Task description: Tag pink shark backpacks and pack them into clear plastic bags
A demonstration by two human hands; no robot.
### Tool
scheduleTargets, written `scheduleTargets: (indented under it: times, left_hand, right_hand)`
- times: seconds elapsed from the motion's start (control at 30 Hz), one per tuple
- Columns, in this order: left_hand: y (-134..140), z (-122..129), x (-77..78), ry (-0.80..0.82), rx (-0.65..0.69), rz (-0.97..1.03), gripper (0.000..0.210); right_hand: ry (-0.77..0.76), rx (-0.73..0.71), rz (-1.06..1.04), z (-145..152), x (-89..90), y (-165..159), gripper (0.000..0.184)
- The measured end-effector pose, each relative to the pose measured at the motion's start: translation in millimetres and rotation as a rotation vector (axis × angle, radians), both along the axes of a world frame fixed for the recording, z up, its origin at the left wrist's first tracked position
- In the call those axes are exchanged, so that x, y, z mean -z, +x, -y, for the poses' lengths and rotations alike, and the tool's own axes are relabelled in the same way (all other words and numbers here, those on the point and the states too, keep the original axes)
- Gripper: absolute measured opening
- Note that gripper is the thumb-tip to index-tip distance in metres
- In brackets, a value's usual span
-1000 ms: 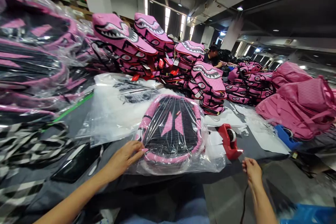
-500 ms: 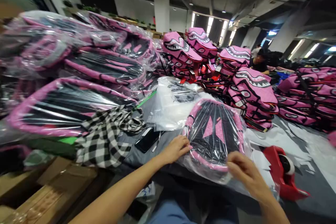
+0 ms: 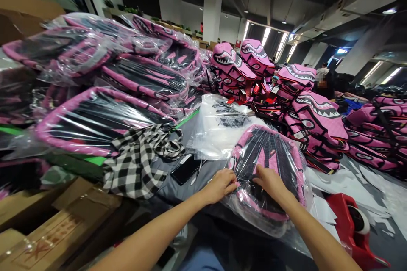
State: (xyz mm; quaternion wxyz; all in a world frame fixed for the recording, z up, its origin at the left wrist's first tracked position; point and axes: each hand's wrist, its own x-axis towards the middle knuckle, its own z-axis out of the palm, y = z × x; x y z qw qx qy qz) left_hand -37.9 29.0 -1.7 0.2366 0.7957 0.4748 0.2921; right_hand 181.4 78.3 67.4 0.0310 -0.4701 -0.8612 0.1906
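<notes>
A pink-and-black backpack point(image 3: 289, 165) in a clear plastic bag point(image 3: 270, 226) lies on the table in front of me, its black ribbed side with pink patches facing up. At its left edge, my left hand point(image 3: 222, 184) is closed, fingertips pinching the plastic. My right hand point(image 3: 271, 184) reaches over the lower middle of the backpack. Its thumb and fingers are drawn together at the plastic; whatever lies between them is hidden. Just behind the backpack lies a stack of clear printed plastic bags point(image 3: 216, 127).
Wrapped backpacks point(image 3: 104, 123) pile up on the left, with unwrapped shark-face backpacks point(image 3: 318, 123) stacked behind and right. A checkered cloth point(image 3: 136, 165) and black phone point(image 3: 186, 169) lie left of my hands. A red tape dispenser point(image 3: 345, 220) stands right; cardboard boxes point(image 3: 47, 233) sit lower left.
My right hand has moved left from the backpack's lower right edge onto its middle. The left hand stays at the left edge. The whole view has shifted slightly.
</notes>
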Motion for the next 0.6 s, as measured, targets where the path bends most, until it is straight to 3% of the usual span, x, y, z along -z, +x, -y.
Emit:
scheduleTargets:
  times: [0.1,0.2,0.3,0.37,0.43,0.47,0.53,0.6]
  left_hand:
    - [-0.4,-0.1,1.3,-0.017,0.008,0.019,0.02]
    - [0.7,-0.5,2.4,-0.049,0.003,0.042,0.018]
    - [0.1,-3.3,-1.4,-0.093,-0.012,0.086,0.018]
    - [-3.7,-9.4,-7.2,-0.133,-0.031,0.144,0.019]
    - [-10.4,-20.3,-13.2,-0.164,-0.105,0.233,0.028]
    - [-14.1,-27.3,-15.0,-0.177,-0.165,0.283,0.033]
    - [-20.0,-42.6,-14.8,-0.219,-0.296,0.369,0.039]
    - [-21.1,-55.8,-9.8,-0.32,-0.378,0.425,0.044]
  right_hand:
    - [0.125,-0.223,0.01,35.0,7.7,9.1,0.023]
    - [0.191,-0.451,0.098,59.2,25.4,12.1,0.046]
    - [0.161,-0.442,0.117,59.8,36.3,10.3,0.047]
    - [0.131,-0.429,0.016,55.8,35.7,15.1,0.043]
    - [0.159,-0.313,-0.209,58.8,32.6,33.6,0.043]
    - [0.214,-0.188,-0.351,64.0,31.5,49.0,0.043]
    - [0.389,0.168,-0.59,78.6,32.1,89.2,0.042]
    - [0.558,0.501,-0.606,86.7,35.1,131.2,0.042]
